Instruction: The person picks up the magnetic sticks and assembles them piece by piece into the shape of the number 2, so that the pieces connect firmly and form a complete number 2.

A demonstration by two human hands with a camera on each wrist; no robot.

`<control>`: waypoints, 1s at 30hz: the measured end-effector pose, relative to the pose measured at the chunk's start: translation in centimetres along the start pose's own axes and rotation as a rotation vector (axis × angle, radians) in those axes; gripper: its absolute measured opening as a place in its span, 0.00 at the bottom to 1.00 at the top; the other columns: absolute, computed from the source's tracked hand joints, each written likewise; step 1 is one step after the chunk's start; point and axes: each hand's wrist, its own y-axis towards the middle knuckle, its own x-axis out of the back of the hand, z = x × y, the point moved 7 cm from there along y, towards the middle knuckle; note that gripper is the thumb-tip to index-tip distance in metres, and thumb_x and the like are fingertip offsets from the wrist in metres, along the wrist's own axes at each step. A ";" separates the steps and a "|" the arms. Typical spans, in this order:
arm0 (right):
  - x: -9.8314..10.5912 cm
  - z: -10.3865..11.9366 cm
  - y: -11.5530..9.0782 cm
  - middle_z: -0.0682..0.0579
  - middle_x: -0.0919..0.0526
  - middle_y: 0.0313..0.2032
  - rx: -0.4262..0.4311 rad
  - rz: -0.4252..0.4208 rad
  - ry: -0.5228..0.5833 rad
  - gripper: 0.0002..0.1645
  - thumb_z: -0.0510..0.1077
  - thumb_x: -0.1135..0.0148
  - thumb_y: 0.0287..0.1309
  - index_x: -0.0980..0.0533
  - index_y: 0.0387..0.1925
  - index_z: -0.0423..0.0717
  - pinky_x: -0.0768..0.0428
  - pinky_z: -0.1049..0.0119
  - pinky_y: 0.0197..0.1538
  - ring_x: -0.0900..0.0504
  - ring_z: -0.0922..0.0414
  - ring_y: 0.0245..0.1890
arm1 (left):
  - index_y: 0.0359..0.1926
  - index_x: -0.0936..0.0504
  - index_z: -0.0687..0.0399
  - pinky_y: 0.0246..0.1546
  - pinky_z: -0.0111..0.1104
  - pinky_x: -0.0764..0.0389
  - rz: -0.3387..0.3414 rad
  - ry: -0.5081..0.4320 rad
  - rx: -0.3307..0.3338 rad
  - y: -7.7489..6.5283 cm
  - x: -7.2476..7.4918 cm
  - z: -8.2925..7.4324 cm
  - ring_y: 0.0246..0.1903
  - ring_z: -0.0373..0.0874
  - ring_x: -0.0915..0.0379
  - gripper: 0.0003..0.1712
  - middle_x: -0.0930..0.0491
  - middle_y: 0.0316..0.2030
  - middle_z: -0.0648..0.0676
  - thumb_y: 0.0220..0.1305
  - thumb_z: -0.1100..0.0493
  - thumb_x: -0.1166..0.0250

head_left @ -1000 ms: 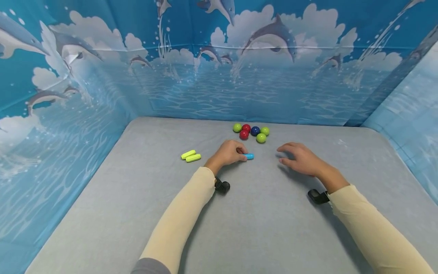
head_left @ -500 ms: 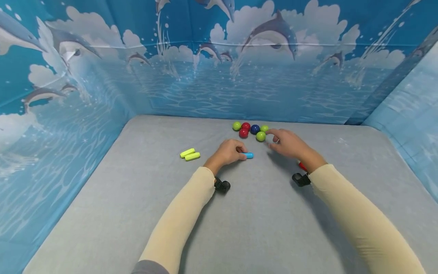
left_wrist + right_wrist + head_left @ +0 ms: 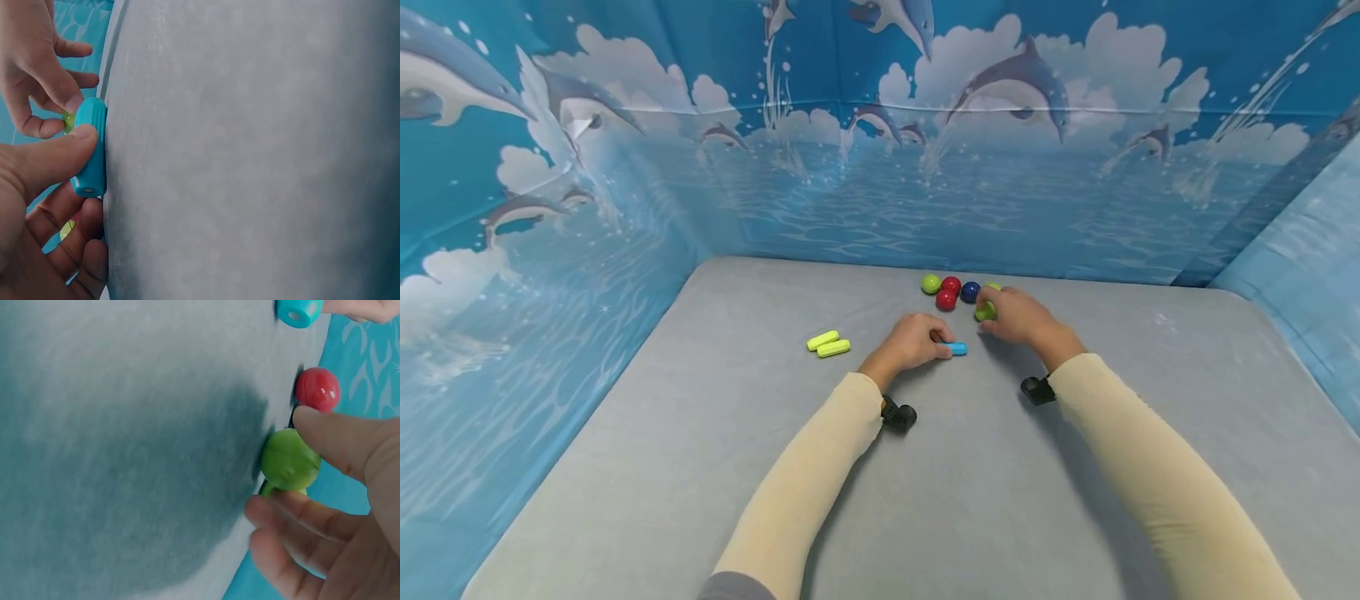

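My left hand [image 3: 912, 343] pinches a short ribbed blue cylinder [image 3: 92, 150] between thumb and fingers, low over the grey surface. To its right, my right hand [image 3: 1024, 318] has thumb and fingers around the nearest green ball [image 3: 289, 460], which rests on the surface. The right wrist view shows the thumb on the ball's upper side and the fingertips at its lower side. Another green ball [image 3: 993, 286] lies just behind, partly covered by the right hand. Beside them sit a dark blue ball [image 3: 970, 292] and a red ball [image 3: 946, 300].
A second red ball [image 3: 951, 285] and one more green ball [image 3: 930, 284] complete the cluster near the back edge. Two yellow cylinders [image 3: 833, 348] lie left of the left hand. A dolphin-printed curtain [image 3: 850, 200] hangs behind and at both sides of the grey table [image 3: 700, 417].
My right hand has moved left and forward to the front green ball and closed around it. A red piece glimpsed beside the right wrist is now out of sight. The left hand stays on the blue cylinder.
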 end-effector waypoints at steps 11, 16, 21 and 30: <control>0.1 0.3 -0.1 0.35 0.20 0.51 0.063 -0.065 -0.011 0.20 0.40 0.38 0.64 0.23 0.56 0.40 0.23 0.43 0.53 0.21 0.41 0.49 | 0.41 0.11 0.48 0.42 0.27 0.24 0.010 0.005 0.016 0.2 -0.3 0.1 0.40 0.37 0.22 0.08 0.13 0.39 0.47 0.61 0.55 0.29; 0.2 0.3 -1.2 0.34 0.19 0.47 0.143 -0.065 0.095 0.19 0.37 0.37 0.59 0.21 0.53 0.36 0.23 0.44 0.51 0.22 0.40 0.48 | 0.41 0.11 0.48 0.41 0.27 0.24 0.003 -0.010 0.020 0.1 -0.1 0.2 0.39 0.37 0.23 0.08 0.13 0.39 0.46 0.61 0.55 0.29; -0.1 -0.2 -2.2 0.34 0.20 0.55 0.130 -0.005 0.217 0.20 0.37 0.37 0.61 0.23 0.55 0.35 0.21 0.44 0.55 0.21 0.38 0.54 | 0.40 0.11 0.48 0.40 0.26 0.24 -0.004 -0.017 0.029 0.0 0.2 0.2 0.39 0.37 0.23 0.07 0.13 0.38 0.46 0.61 0.55 0.29; -0.5 -0.2 -2.7 0.33 0.20 0.56 0.125 0.025 0.280 0.21 0.35 0.36 0.59 0.24 0.55 0.37 0.19 0.47 0.52 0.20 0.38 0.54 | 0.40 0.12 0.47 0.41 0.27 0.24 -0.011 -0.016 0.030 -0.1 -0.1 0.3 0.39 0.37 0.23 0.07 0.14 0.38 0.46 0.61 0.54 0.28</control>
